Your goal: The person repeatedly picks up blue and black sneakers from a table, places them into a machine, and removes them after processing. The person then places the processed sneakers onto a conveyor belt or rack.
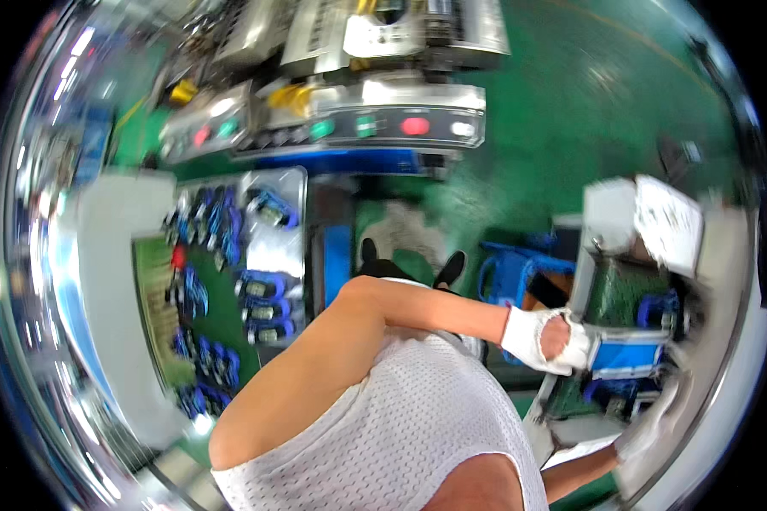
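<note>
blue-and-white box [627, 356]: between the 2 hands | left hand [547, 339]: gloved, at box's left edge, grip unclear | right hand [654, 426]: blurred, near box's lower right, cannot tell wide or narrow | blue-and-black device [656, 311]: just beyond box

- You can read no words, numbers or signs anywhere here.
- To your right, the white panel [669, 223] carries dark marks, too blurred to read.

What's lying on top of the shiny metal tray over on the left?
On the metal tray lie blue-and-dark pieces: at least one toward the far end, and three in a row nearer the person. The tray surface beneath them is covered.
</note>
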A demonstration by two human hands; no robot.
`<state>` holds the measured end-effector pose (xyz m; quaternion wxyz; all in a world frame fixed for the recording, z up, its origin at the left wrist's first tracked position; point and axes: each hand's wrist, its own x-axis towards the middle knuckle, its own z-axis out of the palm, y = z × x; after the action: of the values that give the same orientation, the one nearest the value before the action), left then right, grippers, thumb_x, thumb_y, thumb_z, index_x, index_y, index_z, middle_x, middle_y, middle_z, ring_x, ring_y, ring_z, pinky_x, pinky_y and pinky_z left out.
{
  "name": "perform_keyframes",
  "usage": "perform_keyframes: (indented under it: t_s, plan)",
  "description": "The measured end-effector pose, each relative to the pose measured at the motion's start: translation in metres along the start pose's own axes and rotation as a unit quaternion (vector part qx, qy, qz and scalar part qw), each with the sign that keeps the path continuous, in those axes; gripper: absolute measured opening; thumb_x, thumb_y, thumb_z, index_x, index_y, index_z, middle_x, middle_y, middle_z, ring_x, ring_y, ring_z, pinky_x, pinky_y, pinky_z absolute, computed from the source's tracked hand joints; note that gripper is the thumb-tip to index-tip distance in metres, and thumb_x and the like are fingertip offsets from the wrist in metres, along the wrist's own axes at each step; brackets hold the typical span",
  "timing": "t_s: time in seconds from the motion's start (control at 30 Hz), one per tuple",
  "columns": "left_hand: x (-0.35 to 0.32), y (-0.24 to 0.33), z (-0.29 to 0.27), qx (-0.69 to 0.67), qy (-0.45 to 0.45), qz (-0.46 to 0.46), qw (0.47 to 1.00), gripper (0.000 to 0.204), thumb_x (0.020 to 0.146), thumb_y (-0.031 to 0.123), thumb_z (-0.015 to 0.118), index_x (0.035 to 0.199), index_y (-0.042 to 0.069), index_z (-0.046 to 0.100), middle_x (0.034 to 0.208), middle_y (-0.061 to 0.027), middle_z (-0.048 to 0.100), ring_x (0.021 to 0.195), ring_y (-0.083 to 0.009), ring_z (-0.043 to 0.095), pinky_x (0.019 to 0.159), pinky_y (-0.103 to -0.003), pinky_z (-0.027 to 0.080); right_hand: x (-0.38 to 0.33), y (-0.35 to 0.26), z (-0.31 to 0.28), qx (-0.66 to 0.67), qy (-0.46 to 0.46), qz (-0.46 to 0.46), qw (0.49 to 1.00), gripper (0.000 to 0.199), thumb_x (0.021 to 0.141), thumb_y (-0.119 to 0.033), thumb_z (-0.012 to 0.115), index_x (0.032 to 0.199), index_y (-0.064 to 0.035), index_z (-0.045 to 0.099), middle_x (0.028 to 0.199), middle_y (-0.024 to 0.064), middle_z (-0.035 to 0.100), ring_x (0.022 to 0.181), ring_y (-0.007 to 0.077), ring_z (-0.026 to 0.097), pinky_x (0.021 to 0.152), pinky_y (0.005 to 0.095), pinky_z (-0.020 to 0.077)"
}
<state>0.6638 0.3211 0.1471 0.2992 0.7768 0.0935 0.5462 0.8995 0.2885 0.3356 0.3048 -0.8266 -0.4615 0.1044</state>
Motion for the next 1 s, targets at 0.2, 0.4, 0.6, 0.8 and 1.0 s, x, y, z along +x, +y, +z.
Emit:
perform_keyframes:
  t_s: [0.2,0.4,0.6,0.8,1.0]
  plan:
    - [-0.165,0.08,-0.247,0.307,0.065,-0.393,0.864,0.018,0.095,0.024,0.062,0.092,0.007,0.065,0.088,-0.0143,0.065,0.083,-0.0352,0.064,0.076,-0.046,0.054,-0.054,-0.128,0.168,0.256,-0.316,-0.209,0.889,0.042,0.106,-0.012,0.053,0.143,0.0079,0.051,0.139,0.0175,0.061,0.127,0.0239,0.059,0.112,0.0382,0.0459]
    - [-0.46,0.286,-0.347,0.526,0.426,-0.608,0.415,0.026,0.095,0.03,0.063,0.099,0.007,0.073,0.1,-0.0164,0.072,0.096,-0.0347,0.069,0.084,-0.043,0.054,-0.176,-0.202,0.348,0.118,-0.603,-0.28,0.738,0.04,0.104,-0.012,0.059,0.14,0.0027,0.057,0.135,0.0139,0.064,0.122,0.0231,0.062,0.104,0.0377,0.0513]
    - [-0.652,0.525,-0.232,0.518,0.555,-0.644,-0.09,0.05,0.087,0.041,0.069,0.123,0.007,0.067,0.12,-0.0212,0.068,0.112,-0.0401,0.064,0.095,-0.051,0.051,-0.242,-0.192,0.466,-0.045,-0.694,-0.235,0.679,0.054,0.099,-0.03,0.069,0.143,-0.002,0.054,0.124,0.0091,0.067,0.105,0.0179,0.065,0.09,0.0346,0.055]
    - [-0.729,0.604,-0.158,0.345,0.642,-0.65,-0.215,0.081,0.09,0.05,0.067,0.152,0.005,0.042,0.145,-0.0301,0.046,0.134,-0.0471,0.047,0.111,-0.051,0.04,-0.269,-0.205,0.466,-0.302,-0.604,-0.155,0.721,0.056,0.094,-0.028,0.071,0.14,-0.0001,0.054,0.112,0.0112,0.067,0.095,0.0188,0.068,0.074,0.0354,0.0597]
    - [-0.803,0.612,-0.128,0.404,0.603,-0.676,-0.128,0.045,0.104,0.031,0.051,0.137,0.002,0.059,0.135,-0.0313,0.054,0.122,-0.0462,0.053,0.106,-0.048,0.044,-0.237,-0.227,0.504,-0.561,-0.532,-0.482,0.413,0.063,0.08,-0.029,0.079,0.139,-0.0216,0.058,0.144,0.019,0.053,0.133,0.042,0.05,0.107,0.0572,0.0458]
